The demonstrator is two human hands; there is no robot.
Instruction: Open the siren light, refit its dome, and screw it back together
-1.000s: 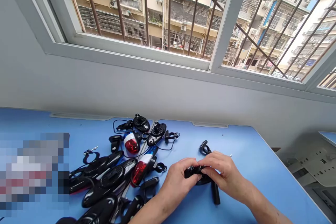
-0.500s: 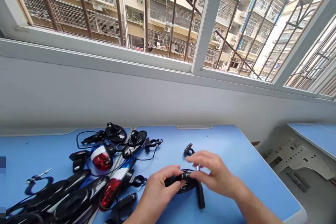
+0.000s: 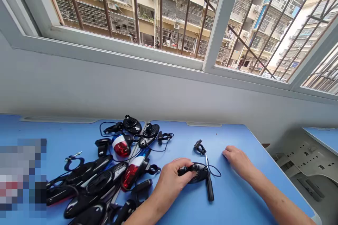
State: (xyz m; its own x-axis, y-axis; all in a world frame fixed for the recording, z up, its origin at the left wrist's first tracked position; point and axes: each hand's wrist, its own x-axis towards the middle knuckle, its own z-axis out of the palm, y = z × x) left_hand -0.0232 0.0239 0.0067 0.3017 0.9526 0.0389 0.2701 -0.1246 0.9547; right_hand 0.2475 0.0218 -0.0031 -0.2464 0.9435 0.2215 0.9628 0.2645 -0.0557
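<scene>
My left hand (image 3: 174, 175) grips a black oval bicycle horn (image 3: 198, 173) on the blue table, thumb and fingers closed around its near end. A thin cable loops from the horn toward a small black clamp (image 3: 200, 146) lying behind it. Against the horn's right side lies a screwdriver (image 3: 210, 188), its black handle toward me and its metal shaft pointing away. My right hand (image 3: 236, 160) rests on the table to the right, apart from the horn. Its fingers are curled together, and whatever may be in them is hidden.
Several black horns (image 3: 105, 179) and a red, white and blue siren lamp (image 3: 134, 170) pile up on the left, with loose cables and clamps (image 3: 153, 169). The blue table (image 3: 237, 197) meets a white wall (image 3: 158, 95) below a barred window. Another table (image 3: 322, 140) stands to the right.
My right hand has left the horn and screwdriver and moved right onto the table. The screwdriver now lies unheld. My left hand stays on the horn, and the view has shifted left.
</scene>
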